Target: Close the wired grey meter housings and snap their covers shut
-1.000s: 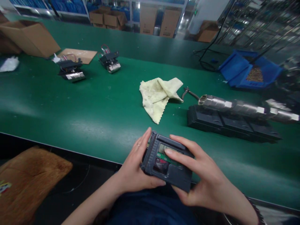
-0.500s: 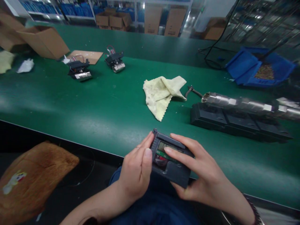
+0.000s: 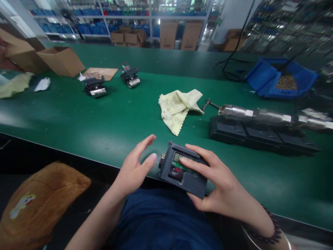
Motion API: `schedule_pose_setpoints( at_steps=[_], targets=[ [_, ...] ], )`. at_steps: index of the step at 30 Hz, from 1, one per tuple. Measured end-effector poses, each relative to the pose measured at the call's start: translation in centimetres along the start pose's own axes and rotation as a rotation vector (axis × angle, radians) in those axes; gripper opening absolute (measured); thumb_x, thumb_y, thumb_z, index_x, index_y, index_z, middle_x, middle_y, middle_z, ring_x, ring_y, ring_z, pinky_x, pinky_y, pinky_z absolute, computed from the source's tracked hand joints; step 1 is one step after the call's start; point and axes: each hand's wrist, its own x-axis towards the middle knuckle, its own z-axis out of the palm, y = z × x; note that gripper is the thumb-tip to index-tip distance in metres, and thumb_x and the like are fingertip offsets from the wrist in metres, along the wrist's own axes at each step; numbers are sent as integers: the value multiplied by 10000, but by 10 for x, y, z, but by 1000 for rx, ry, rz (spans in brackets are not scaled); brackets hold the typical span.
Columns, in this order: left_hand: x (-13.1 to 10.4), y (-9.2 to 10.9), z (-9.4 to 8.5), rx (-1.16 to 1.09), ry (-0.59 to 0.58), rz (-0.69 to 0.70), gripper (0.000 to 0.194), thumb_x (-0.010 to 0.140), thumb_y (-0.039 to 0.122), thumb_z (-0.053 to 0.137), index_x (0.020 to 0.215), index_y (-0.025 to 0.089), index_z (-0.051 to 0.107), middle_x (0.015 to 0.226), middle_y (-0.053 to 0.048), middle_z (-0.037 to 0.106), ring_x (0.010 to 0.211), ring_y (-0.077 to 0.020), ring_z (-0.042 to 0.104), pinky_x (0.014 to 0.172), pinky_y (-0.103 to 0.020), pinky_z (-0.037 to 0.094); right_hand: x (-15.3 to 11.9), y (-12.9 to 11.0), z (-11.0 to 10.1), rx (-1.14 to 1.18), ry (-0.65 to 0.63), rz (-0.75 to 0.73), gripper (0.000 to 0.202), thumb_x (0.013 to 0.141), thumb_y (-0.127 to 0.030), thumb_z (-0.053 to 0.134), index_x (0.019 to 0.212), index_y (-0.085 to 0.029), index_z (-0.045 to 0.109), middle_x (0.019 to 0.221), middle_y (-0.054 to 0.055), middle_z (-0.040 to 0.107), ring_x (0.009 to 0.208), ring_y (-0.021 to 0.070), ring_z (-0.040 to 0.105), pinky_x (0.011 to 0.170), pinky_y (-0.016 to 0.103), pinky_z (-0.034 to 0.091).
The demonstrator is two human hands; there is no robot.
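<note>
A dark grey plastic housing with a small display and a green circuit board in its window is held over the table's front edge. My right hand grips it from the right, fingers across its face and thumb underneath. My left hand is off to the left of it, thumb and fingers apart, holding nothing. A small metal part sticks out from the housing's left side. Beyond the housing, a crumpled pale yellow cloth lies on the green table.
Pliers lie beside a row of dark housings with metal valve bodies. A blue bin stands behind. Two valve assemblies and cardboard boxes are at the left. A person's hand shows far left.
My left hand has come away from the housing's left side, moved left and opened. My right hand still holds the housing. The view has tilted up slightly, and another person's hand has appeared far left.
</note>
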Motion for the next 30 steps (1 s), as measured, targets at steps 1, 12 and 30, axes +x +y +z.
schedule_pose_setpoints(
  at_steps=[1, 12, 30],
  targets=[
    [1, 6, 2, -130, -116, -48, 538, 898, 423, 482, 1365, 155, 475, 1402, -141, 513, 1271, -270, 504, 1070, -460, 408, -1, 0, 0, 4, -1, -4, 583, 768, -139, 579, 1339, -207, 484, 1406, 145, 391, 1272, 318, 425, 1017, 502, 431],
    [-5, 35, 24, -375, -374, -314, 807, 746, 481, 617, 1439, 149, 370, 1315, -140, 569, 1187, -341, 550, 981, -502, 468, -6, -7, 8, 19, 35, -7, 528, 787, -113, 539, 1306, -193, 495, 1388, 142, 402, 1278, 312, 401, 1011, 509, 419],
    [-20, 25, 9, 232, 433, 302, 177, 917, 122, 546, 1019, 174, 680, 917, -16, 761, 809, -114, 723, 797, -189, 566, -2, -3, 4, 37, -1, 18, 533, 785, -110, 504, 1313, -179, 485, 1416, 123, 360, 1299, 283, 370, 1042, 456, 383]
  ],
)
